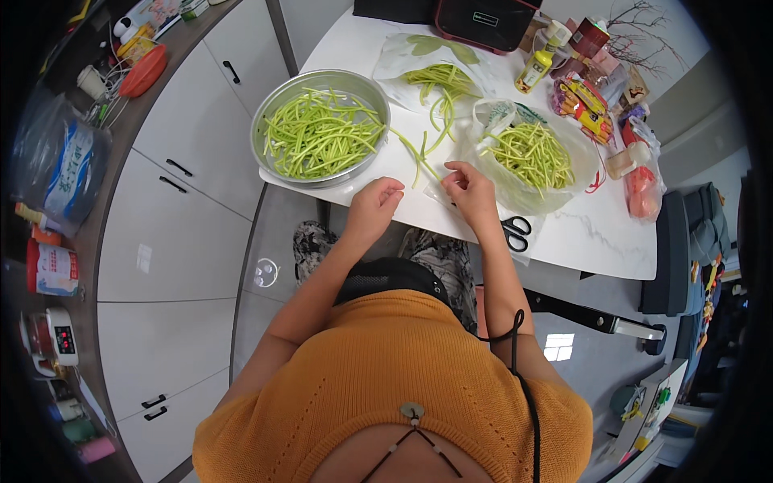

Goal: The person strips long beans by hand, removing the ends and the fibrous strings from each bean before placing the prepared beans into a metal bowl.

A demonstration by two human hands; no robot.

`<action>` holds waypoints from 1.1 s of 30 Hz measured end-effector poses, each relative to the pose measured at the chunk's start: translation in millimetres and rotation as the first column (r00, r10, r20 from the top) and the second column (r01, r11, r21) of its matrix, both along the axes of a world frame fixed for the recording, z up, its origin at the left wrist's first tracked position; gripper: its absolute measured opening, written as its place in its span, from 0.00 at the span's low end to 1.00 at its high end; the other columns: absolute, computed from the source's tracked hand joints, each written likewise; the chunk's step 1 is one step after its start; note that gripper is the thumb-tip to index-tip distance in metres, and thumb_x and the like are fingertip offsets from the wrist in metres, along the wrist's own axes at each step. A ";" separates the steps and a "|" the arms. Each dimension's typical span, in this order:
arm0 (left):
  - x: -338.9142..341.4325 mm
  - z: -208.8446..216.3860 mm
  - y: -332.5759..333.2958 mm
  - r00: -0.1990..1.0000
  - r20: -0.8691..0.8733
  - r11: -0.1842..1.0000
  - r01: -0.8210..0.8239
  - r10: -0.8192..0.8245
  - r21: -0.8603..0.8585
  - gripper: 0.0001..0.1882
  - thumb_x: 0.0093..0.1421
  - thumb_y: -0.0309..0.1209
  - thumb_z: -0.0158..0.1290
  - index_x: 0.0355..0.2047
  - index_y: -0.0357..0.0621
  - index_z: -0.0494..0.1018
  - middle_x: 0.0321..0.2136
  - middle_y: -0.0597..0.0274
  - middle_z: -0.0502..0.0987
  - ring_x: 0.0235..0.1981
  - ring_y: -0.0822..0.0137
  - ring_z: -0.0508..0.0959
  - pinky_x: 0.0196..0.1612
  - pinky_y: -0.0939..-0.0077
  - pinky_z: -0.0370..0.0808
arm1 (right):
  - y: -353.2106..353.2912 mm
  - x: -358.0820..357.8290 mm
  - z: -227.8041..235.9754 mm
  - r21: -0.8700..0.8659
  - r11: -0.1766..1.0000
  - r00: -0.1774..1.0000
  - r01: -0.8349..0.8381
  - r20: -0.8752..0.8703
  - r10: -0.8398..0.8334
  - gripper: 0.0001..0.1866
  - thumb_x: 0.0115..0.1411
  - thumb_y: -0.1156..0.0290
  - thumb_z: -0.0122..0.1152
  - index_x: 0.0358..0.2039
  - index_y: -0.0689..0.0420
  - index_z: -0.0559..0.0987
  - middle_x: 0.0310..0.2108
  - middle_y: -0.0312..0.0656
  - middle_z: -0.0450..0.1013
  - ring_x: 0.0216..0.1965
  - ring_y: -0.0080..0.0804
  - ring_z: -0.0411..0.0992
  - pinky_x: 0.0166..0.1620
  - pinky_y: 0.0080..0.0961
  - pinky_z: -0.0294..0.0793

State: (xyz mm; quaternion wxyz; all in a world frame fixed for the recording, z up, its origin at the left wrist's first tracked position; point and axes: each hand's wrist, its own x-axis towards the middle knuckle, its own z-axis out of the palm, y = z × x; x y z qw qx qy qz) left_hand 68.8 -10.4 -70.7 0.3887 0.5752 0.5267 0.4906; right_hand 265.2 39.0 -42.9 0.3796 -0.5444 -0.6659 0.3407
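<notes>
My right hand (470,193) is closed in a pinch at the lower end of a long thin green vegetable stem (412,150). That stem slants up and left over the white table. To its left, my left hand (375,209) is curled with fingertips together at the table's near edge; whatever it may hold is hidden. A round metal basin (263,153) left of my hands holds a heap of short green stem pieces (322,133). Beside my right hand, a clear plastic bag (503,185) holds more stems (533,157). Longer stems (443,80) lie on another bag (390,68) behind.
Black-handled scissors (516,232) lie at the near edge of the white table (600,229), right of my hand. A yellow bottle (535,71), snack packets (581,109) and a jar (628,161) crowd the right side. A black box-shaped appliance (487,24) stands at the back.
</notes>
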 end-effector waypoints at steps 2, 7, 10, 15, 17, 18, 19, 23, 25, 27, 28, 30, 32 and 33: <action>3.7 0.7 -0.5 1.000 -0.017 1.000 0.001 -0.001 0.007 0.08 0.57 0.25 0.50 0.37 0.38 0.73 0.22 0.69 0.72 0.20 0.80 0.69 0.25 0.87 0.68 | -0.5 8.9 -1.8 -0.166 0.986 0.984 -0.031 -0.178 0.001 0.14 0.50 0.79 0.60 0.39 0.62 0.76 0.25 0.37 0.73 0.23 0.20 0.70 0.30 0.16 0.71; 22.3 15.3 -2.8 0.987 0.131 0.990 0.107 -0.094 -0.095 0.08 0.59 0.27 0.49 0.38 0.38 0.73 0.24 0.67 0.74 0.20 0.81 0.68 0.23 0.88 0.67 | -21.0 16.1 12.7 -0.207 0.973 0.896 -0.104 -0.444 0.001 0.11 0.52 0.79 0.59 0.38 0.64 0.75 0.25 0.32 0.71 0.25 0.15 0.68 0.31 0.12 0.70; 27.3 28.3 0.6 0.938 0.320 0.962 0.198 -0.131 -0.187 0.09 0.60 0.29 0.49 0.37 0.38 0.73 0.26 0.66 0.75 0.18 0.81 0.68 0.21 0.89 0.65 | -33.3 14.7 18.9 -0.128 0.985 0.890 -0.114 -0.454 0.044 0.11 0.51 0.80 0.60 0.37 0.63 0.75 0.26 0.32 0.71 0.27 0.14 0.68 0.33 0.11 0.69; 28.5 39.2 5.4 0.828 0.550 0.932 0.276 -0.108 -0.233 0.07 0.60 0.30 0.50 0.34 0.39 0.71 0.28 0.65 0.76 0.17 0.82 0.67 0.19 0.90 0.61 | -43.9 15.4 24.5 -0.024 0.989 0.919 -0.145 -0.374 0.126 0.12 0.50 0.80 0.62 0.37 0.62 0.76 0.27 0.32 0.71 0.29 0.14 0.68 0.35 0.10 0.69; 28.7 43.0 5.6 0.812 0.570 0.935 0.290 -0.128 -0.203 0.06 0.59 0.30 0.50 0.32 0.40 0.70 0.28 0.65 0.76 0.18 0.82 0.67 0.18 0.90 0.61 | -44.9 17.0 23.8 -0.023 0.989 0.927 -0.145 -0.353 0.128 0.12 0.50 0.80 0.63 0.37 0.61 0.76 0.27 0.32 0.71 0.29 0.14 0.68 0.35 0.11 0.69; 29.6 45.8 4.4 0.812 0.569 0.939 0.286 -0.131 -0.191 0.06 0.59 0.30 0.50 0.32 0.40 0.70 0.28 0.65 0.76 0.18 0.82 0.67 0.18 0.90 0.61 | -45.7 17.0 23.4 -0.022 0.989 0.921 -0.148 -0.367 0.130 0.12 0.50 0.80 0.63 0.37 0.61 0.76 0.27 0.32 0.72 0.29 0.14 0.68 0.35 0.11 0.69; 31.0 49.2 3.2 0.812 0.568 0.943 0.282 -0.135 -0.179 0.06 0.59 0.30 0.51 0.32 0.40 0.70 0.27 0.65 0.76 0.17 0.82 0.67 0.18 0.90 0.61 | -46.4 16.8 23.4 -0.020 0.988 0.915 -0.150 -0.380 0.131 0.12 0.50 0.80 0.63 0.37 0.61 0.76 0.28 0.32 0.72 0.29 0.14 0.68 0.35 0.11 0.69; 30.0 51.0 4.0 0.814 0.569 0.956 0.246 -0.115 -0.159 0.06 0.60 0.30 0.50 0.32 0.40 0.70 0.26 0.65 0.75 0.17 0.82 0.67 0.18 0.90 0.61 | -48.7 16.9 27.3 -0.075 0.975 0.880 -0.209 -0.449 0.154 0.10 0.53 0.77 0.61 0.38 0.60 0.76 0.28 0.32 0.72 0.29 0.14 0.69 0.34 0.12 0.69; 26.4 55.3 4.4 0.808 0.579 0.959 0.238 -0.108 -0.153 0.06 0.60 0.30 0.50 0.32 0.40 0.70 0.26 0.66 0.75 0.17 0.82 0.67 0.19 0.90 0.61 | -46.2 21.3 27.3 -0.154 0.949 0.865 -0.274 -0.471 0.174 0.10 0.56 0.74 0.58 0.39 0.60 0.76 0.28 0.32 0.72 0.30 0.14 0.69 0.33 0.12 0.69; 23.2 58.7 4.3 0.809 0.579 0.962 0.232 -0.106 -0.148 0.06 0.60 0.30 0.50 0.33 0.40 0.70 0.26 0.66 0.74 0.17 0.82 0.67 0.19 0.90 0.61 | -44.2 25.9 28.5 -0.192 0.926 0.859 -0.326 -0.470 0.205 0.10 0.58 0.71 0.56 0.39 0.59 0.76 0.29 0.31 0.72 0.29 0.15 0.69 0.33 0.13 0.68; 22.1 59.7 4.3 0.812 0.573 0.962 0.230 -0.108 -0.145 0.06 0.60 0.30 0.50 0.33 0.40 0.70 0.25 0.66 0.74 0.17 0.82 0.67 0.19 0.90 0.61 | -43.8 27.7 30.9 -0.193 0.919 0.860 -0.345 -0.457 0.227 0.10 0.59 0.70 0.54 0.40 0.59 0.76 0.29 0.31 0.73 0.29 0.15 0.69 0.32 0.13 0.68; 19.7 59.9 4.7 0.821 0.560 0.963 0.230 -0.113 -0.143 0.06 0.60 0.30 0.50 0.33 0.40 0.70 0.25 0.66 0.74 0.17 0.82 0.67 0.19 0.90 0.61 | -42.2 30.1 38.2 -0.212 0.896 0.864 -0.391 -0.420 0.277 0.10 0.59 0.70 0.53 0.40 0.59 0.77 0.28 0.31 0.73 0.29 0.15 0.69 0.32 0.13 0.68; 18.1 58.7 5.2 0.830 0.544 0.961 0.236 -0.122 -0.143 0.06 0.60 0.30 0.50 0.33 0.40 0.70 0.25 0.66 0.74 0.18 0.82 0.67 0.19 0.90 0.61 | -38.7 31.2 46.8 -0.252 0.862 0.867 -0.440 -0.371 0.333 0.10 0.59 0.71 0.54 0.39 0.60 0.77 0.28 0.31 0.72 0.28 0.15 0.69 0.32 0.13 0.68; 18.5 59.1 4.5 0.833 0.541 0.959 0.234 -0.115 -0.157 0.06 0.59 0.30 0.50 0.32 0.40 0.70 0.25 0.67 0.74 0.18 0.82 0.67 0.19 0.90 0.61 | -37.6 30.9 46.5 -0.253 0.847 0.855 -0.467 -0.371 0.361 0.09 0.59 0.71 0.55 0.38 0.60 0.76 0.28 0.31 0.72 0.28 0.14 0.68 0.32 0.13 0.68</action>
